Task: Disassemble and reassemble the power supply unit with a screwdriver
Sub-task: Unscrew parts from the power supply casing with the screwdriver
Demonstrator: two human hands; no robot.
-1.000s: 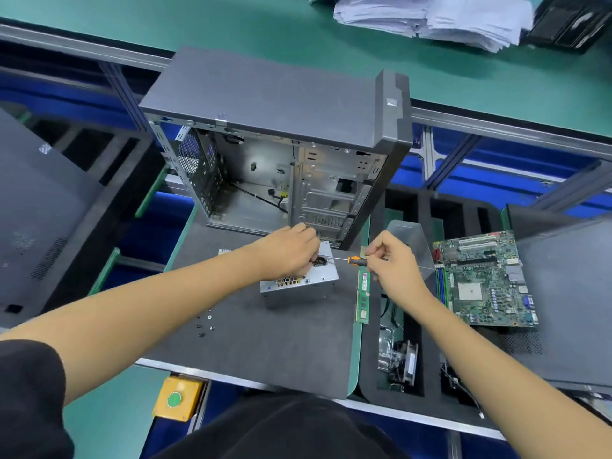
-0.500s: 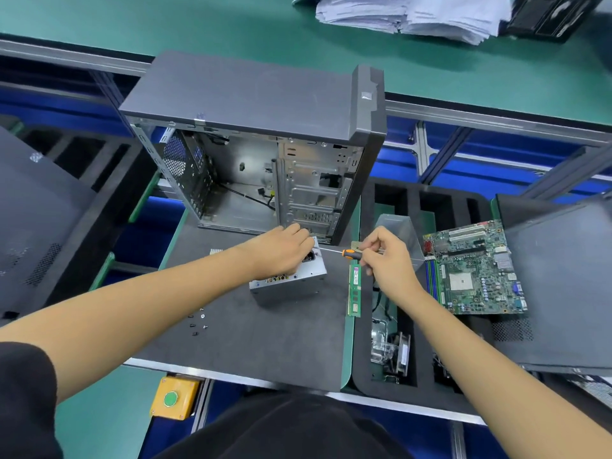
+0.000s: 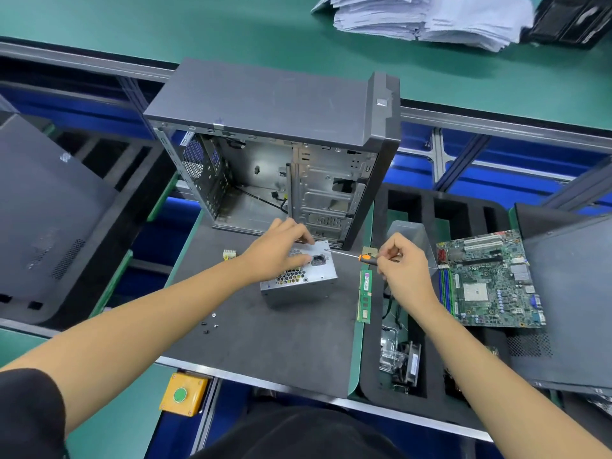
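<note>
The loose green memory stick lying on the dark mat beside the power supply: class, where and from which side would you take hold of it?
Probably by its two long edges near the middle, coming from above. The memory stick lies flat, long and thin, on the mat, apart from the power supply, so fingers can pinch across its narrow width and stay off the chips on its face.

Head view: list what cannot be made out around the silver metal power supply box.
- Silver metal power supply box: the left hand hides part of its vented face.
- Orange-handled screwdriver: the right hand hides the handle's end; the tip's contact is too small to tell.
- Small loose screws: too small to tell their type.
</note>
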